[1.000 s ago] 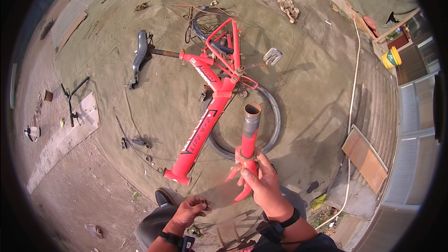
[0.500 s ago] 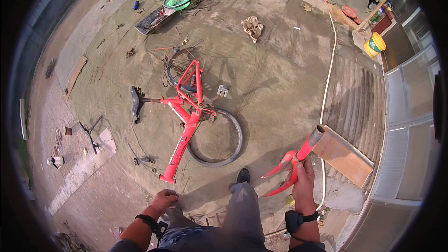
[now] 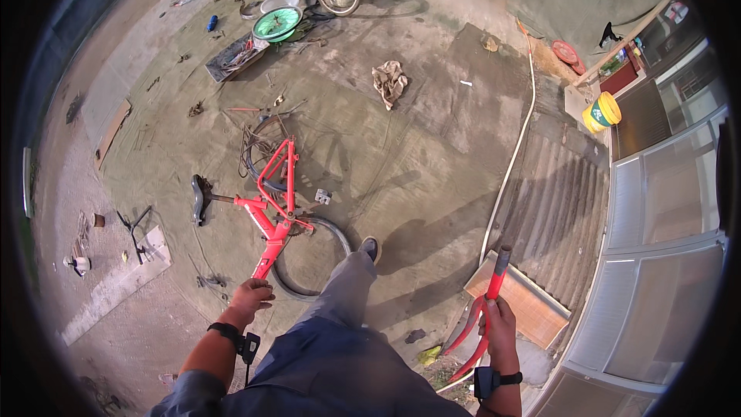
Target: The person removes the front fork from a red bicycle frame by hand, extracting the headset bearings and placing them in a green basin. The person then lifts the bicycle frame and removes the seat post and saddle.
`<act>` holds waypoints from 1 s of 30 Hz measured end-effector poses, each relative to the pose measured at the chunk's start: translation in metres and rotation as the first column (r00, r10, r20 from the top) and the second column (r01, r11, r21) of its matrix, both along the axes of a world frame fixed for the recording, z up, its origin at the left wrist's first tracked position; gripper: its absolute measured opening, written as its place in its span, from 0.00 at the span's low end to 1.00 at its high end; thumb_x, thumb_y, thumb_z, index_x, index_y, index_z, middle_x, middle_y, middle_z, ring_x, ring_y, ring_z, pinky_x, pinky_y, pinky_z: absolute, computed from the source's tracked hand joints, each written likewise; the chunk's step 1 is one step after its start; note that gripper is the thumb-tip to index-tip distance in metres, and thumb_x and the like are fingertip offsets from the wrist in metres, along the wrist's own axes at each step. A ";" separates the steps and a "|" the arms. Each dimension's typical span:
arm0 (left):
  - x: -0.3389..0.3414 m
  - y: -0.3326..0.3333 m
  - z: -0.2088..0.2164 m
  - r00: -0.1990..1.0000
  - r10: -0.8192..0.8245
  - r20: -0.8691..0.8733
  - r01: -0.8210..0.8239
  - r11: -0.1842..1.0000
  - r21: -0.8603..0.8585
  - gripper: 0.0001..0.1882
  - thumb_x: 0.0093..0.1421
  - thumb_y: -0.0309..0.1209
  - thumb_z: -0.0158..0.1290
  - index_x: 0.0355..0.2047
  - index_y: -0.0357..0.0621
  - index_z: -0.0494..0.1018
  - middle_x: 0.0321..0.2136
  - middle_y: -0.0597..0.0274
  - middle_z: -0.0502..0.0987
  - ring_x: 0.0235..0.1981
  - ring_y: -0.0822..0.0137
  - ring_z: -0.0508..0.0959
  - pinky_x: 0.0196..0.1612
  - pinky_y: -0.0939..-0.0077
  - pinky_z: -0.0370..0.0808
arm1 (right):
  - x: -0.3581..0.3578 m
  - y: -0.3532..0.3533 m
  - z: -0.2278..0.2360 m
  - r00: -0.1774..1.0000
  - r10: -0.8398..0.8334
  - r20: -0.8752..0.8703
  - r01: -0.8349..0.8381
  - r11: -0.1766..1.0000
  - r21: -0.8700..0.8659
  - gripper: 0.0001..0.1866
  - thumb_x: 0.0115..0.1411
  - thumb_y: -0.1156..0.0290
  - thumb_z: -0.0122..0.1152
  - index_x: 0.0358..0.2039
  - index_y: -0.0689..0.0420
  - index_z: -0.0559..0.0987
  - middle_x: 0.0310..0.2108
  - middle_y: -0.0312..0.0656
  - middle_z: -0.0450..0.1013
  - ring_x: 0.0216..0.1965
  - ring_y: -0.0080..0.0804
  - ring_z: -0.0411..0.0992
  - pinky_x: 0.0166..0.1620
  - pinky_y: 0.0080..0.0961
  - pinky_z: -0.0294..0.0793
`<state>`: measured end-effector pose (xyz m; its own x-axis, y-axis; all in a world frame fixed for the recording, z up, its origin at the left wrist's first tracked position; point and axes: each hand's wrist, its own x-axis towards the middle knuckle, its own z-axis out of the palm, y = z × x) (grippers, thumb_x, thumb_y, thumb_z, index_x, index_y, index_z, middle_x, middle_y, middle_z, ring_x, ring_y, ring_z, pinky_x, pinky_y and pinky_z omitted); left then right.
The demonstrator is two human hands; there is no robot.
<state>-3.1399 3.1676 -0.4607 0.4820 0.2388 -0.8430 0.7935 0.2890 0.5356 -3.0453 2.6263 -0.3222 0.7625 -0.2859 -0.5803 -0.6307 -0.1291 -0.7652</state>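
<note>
My right hand (image 3: 500, 330) is closed round a red bicycle fork (image 3: 496, 282). Its dark steerer end points up and its two legs slant down to the left. Loosely curled, with nothing visible in its fingers, my left hand (image 3: 251, 299) covers the near end of a red bicycle frame (image 3: 272, 249) in the picture; contact cannot be made out. The frame lies on the ground with its black saddle (image 3: 200, 199) on the left. A wheel (image 3: 345, 236) lies partly under it, behind my leg. Another dark wheel (image 3: 252, 158) lies at its far end.
Handlebars (image 3: 137, 233) lie at the left. A brown board (image 3: 532, 310) rests beside corrugated sheets (image 3: 557, 212) on the right, near a white hose (image 3: 509, 162). Farther off are a tray of tools (image 3: 224, 69), a green basin (image 3: 270, 29), a crumpled cloth (image 3: 390, 85) and a yellow bucket (image 3: 602, 112).
The view has shifted as I step forward, one foot now near the wheel. The fork has turned more upright in my right hand. My left hand now overlaps the frame's near end.
</note>
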 end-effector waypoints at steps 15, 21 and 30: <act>0.375 0.044 0.005 0.955 0.249 0.159 -0.222 0.960 -0.168 0.18 0.55 0.25 0.58 0.46 0.38 0.71 0.35 0.59 0.78 0.37 0.63 0.81 0.38 0.70 0.79 | 0.444 0.057 -0.028 0.945 0.258 -0.200 -0.257 0.966 0.029 0.20 0.69 0.54 0.55 0.53 0.55 0.75 0.29 0.34 0.72 0.23 0.23 0.71 0.24 0.21 0.72; 0.505 0.122 0.008 0.900 0.409 0.151 -0.399 0.912 -0.090 0.17 0.55 0.20 0.55 0.46 0.37 0.70 0.32 0.59 0.77 0.30 0.63 0.81 0.34 0.72 0.80 | 0.596 0.086 -0.074 0.833 0.347 -0.430 -0.387 0.922 -0.006 0.23 0.69 0.47 0.51 0.47 0.56 0.76 0.27 0.38 0.73 0.22 0.30 0.72 0.26 0.28 0.74; 0.741 0.237 -0.012 0.756 0.623 0.200 -0.605 0.782 -0.151 0.20 0.56 0.21 0.56 0.49 0.36 0.68 0.36 0.59 0.75 0.32 0.65 0.79 0.32 0.74 0.78 | 0.870 0.253 -0.123 0.749 0.472 -0.466 -0.494 0.866 0.083 0.18 0.69 0.52 0.52 0.35 0.54 0.74 0.23 0.34 0.70 0.20 0.26 0.68 0.24 0.26 0.70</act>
